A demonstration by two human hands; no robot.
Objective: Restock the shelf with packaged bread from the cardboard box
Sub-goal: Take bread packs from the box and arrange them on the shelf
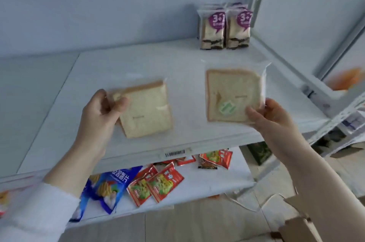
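A broad white metal shelf (138,64) fills the view, with the torn brown cardboard box (300,228) low at the right. Over the shelf, the left hand (100,111) grips a clear-wrapped slice of white bread (148,111) by its edge. The right hand (272,115) pinches a second clear-wrapped bread packet with a green sticker (233,93) at its corner. Two purple-labelled cake packs (225,26) stand upright at the back right. Red sachets (162,182) lie on the lower shelf (217,180).
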